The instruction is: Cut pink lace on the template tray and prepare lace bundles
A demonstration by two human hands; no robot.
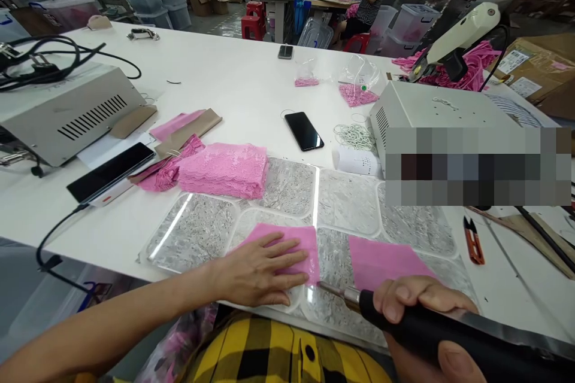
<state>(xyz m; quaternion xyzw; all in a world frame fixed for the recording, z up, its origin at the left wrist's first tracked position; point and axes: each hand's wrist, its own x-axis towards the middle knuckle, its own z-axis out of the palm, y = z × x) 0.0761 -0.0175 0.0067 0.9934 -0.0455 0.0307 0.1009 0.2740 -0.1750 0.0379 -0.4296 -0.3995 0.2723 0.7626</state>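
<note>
My left hand (265,269) lies flat, fingers spread, on a pink piece of fabric (309,245) on the grey marble-patterned mat. In my right hand (426,311) is a thick black-handled tool (404,323) with a slim metal tip, its fingers wrapped round the handle. The tip meets the lower right corner of that fabric, or is very close to it. Another pink piece (386,260) lies to the right, partly hidden behind my right hand. Beyond my left hand sits a stack of pink lace fabric (224,170).
Red-handled thread snips (474,240) lie at the right. A black phone (304,131) rests behind the mat (345,197). Vented metal boxes stand at left (90,114) and right (431,102). A cable (49,239) runs from a device at left. A person (375,0) sits in the background.
</note>
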